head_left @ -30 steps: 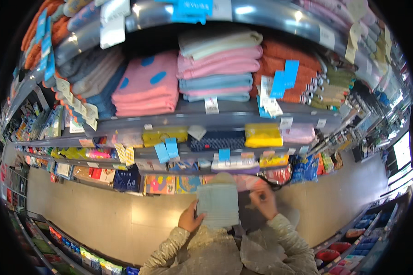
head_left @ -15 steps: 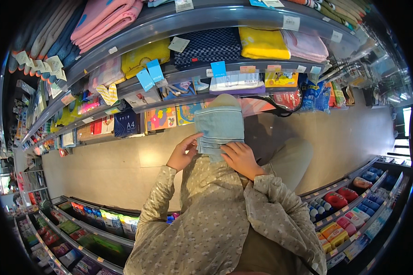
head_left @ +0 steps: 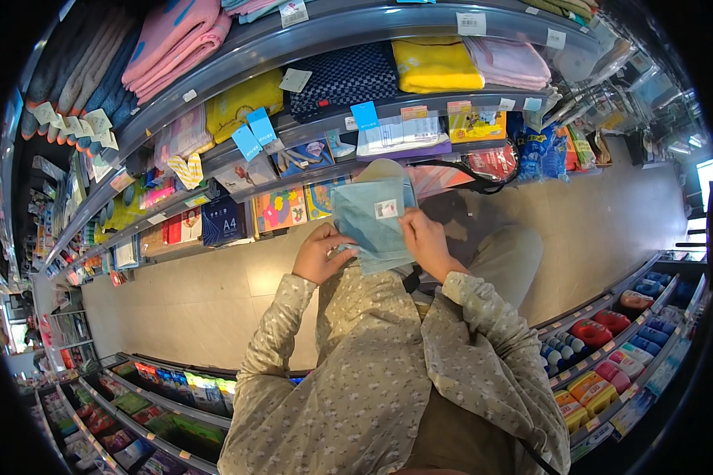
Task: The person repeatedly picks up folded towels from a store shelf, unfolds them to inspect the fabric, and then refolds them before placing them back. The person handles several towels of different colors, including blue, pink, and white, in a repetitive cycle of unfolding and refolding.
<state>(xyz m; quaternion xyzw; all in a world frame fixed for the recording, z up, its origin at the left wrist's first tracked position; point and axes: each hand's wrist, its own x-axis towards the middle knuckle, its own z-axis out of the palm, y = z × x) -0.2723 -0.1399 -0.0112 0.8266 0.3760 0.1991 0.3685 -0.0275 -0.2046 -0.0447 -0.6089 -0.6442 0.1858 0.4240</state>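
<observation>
Cloth [head_left: 370, 226], blue and folded, held at chest height before shelves [head_left: 309, 36], pinched at both sides by left hand [head_left: 322, 255] and right hand [head_left: 426, 241]; could unfold or slip if either grip loosens

A small white label [head_left: 386, 209] sits on the folded blue cloth [head_left: 370, 222]. Blue tags [head_left: 253, 136] and white price labels [head_left: 470, 23] line the shelf edges. A dark blue rectangular package [head_left: 223, 221] stands on the lower shelf.
</observation>
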